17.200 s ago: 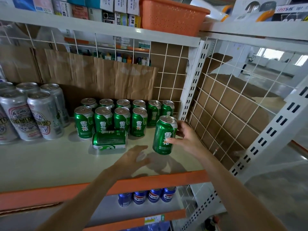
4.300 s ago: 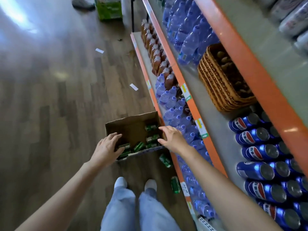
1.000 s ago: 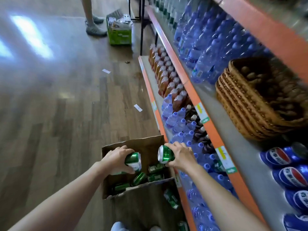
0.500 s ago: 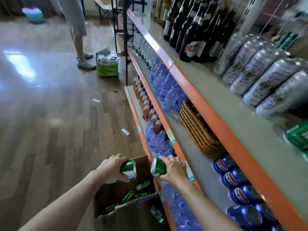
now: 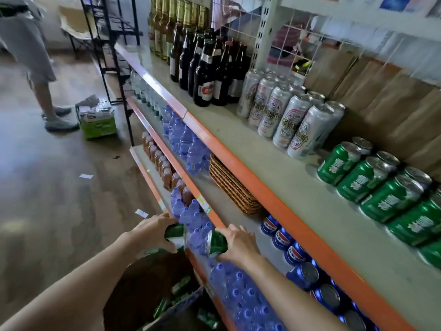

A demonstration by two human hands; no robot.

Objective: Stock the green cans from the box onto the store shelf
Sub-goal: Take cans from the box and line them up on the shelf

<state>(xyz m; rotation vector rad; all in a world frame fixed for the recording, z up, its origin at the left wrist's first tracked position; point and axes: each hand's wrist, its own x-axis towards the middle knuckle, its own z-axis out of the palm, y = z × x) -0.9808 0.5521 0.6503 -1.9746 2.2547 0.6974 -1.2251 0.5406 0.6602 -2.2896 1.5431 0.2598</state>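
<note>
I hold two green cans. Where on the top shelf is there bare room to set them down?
Free: the front strip of the shelf, between its orange edge and the green cans; also a small gap between the silver cans and green cans. Crowded: the back rows against the cardboard.

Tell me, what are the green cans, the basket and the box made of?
The green cans look like metal, probably aluminium: shiny silver tops, glossy printed sides. The basket looks woven, maybe wicker: brown ribbed strands. The box looks like cardboard: dull brown walls.
</note>
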